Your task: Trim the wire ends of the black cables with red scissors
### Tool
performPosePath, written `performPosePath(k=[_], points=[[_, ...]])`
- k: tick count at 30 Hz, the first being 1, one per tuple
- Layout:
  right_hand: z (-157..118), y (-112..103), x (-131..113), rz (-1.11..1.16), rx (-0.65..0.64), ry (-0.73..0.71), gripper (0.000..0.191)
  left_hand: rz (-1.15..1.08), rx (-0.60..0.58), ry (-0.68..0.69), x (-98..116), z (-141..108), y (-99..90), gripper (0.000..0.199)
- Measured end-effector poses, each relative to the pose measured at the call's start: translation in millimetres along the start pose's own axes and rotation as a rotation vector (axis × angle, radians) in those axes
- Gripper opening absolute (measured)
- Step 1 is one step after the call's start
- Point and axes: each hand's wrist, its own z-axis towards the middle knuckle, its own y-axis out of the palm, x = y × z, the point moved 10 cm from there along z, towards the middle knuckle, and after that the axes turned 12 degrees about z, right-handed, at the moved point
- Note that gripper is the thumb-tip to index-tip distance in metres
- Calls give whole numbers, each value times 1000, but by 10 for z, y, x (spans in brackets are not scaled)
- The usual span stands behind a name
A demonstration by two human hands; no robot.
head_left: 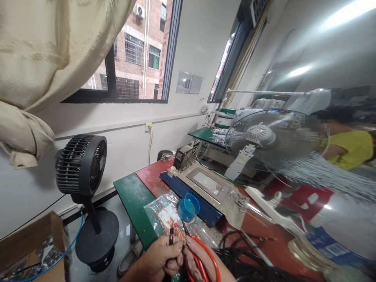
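Observation:
Near the bottom middle, my left hand is closed around a thin black cable, whose end points upward. Close beside it, my right hand holds red-handled scissors, their dark blades pointing up and left. The fingertips of both hands are together or nearly so. Just beyond them lies a clear plastic bag with small orange and red bits. A blue round container stands on the bag's far side. To the right of my hands is a tangle of black cables.
A blue and grey machine sits on the red and green table. A black fan and an open cardboard box are at the left. A large fan, bundled wires and a person in yellow are at the right.

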Motion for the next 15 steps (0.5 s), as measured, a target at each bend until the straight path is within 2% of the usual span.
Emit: performPosePath(k=[6,15], points=[[-22,2,-47,-41,28,-1,58,-131,79,-24,-80,22,-67,41],[21,-59,20,-100,10,33,59,-134,36,15,-89,7,-19,40]])
